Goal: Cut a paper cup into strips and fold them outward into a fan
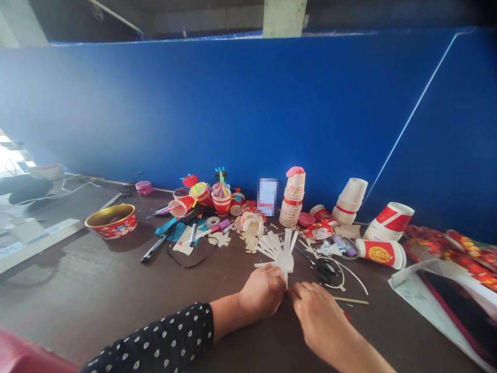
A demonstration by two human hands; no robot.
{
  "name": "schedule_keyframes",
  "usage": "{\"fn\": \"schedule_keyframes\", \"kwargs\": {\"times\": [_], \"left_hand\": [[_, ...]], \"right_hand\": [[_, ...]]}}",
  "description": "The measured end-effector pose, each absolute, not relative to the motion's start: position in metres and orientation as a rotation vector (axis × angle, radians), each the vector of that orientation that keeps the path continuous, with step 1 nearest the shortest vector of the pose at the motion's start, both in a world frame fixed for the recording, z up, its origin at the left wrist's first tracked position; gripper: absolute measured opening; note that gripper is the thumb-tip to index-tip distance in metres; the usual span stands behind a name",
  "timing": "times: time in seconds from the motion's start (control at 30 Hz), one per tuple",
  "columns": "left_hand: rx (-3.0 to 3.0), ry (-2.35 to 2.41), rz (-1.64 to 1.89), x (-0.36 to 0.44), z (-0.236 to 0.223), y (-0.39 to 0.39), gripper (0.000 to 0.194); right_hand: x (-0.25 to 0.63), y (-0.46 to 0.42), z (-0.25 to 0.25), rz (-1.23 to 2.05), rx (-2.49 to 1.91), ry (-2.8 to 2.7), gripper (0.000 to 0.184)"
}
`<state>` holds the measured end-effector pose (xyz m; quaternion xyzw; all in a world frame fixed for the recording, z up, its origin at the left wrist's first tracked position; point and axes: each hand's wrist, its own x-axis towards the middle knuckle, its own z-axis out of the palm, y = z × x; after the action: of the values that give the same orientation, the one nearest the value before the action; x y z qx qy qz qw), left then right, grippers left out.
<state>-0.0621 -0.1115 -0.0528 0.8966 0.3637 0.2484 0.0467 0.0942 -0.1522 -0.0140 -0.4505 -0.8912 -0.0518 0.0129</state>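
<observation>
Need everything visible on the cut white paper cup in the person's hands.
The cut white paper cup looks like thin, matte paper. Its wall is sliced into many narrow strips that fan out from a rounded centre, mostly pointing up and away from the person, with one strip pointing down. It is held above the dark table, with the left hand against its near side and the right hand reaching its lower edge.

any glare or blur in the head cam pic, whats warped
In the head view, bright light blows out the left edge and hazes the blue wall; wide-angle distortion bows the table; a pixelated patch sits beside the paper cup stack; the pink thing at bottom left is blurred; the left hand, right hand and cut paper piece look fairly sharp.
</observation>
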Motion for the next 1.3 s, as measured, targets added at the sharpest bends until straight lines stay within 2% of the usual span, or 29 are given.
{"fn": "schedule_keyframes", "kwargs": {"times": [0.17,0.47,1.13,1.3], "left_hand": [[2.729,1.077,0.727,-0.063,-0.048,-0.113,0.013],[2.641,1.068,0.876,-0.064,-0.052,-0.112,0.007],[2.689,1.158,0.754,-0.063,-0.042,-0.114,0.014],[2.62,1.156,0.881,-0.064,-0.046,-0.114,0.013]], "right_hand": [[0.092,-0.152,-0.018,-0.262,-1.401,-2.758,0.033],[0.091,-0.15,-0.015,-0.303,-1.375,-2.744,0.031],[0.088,-0.146,-0.02,-0.339,-1.432,-2.736,0.029],[0.087,-0.145,-0.02,-0.337,-1.444,-2.739,0.029]]}}
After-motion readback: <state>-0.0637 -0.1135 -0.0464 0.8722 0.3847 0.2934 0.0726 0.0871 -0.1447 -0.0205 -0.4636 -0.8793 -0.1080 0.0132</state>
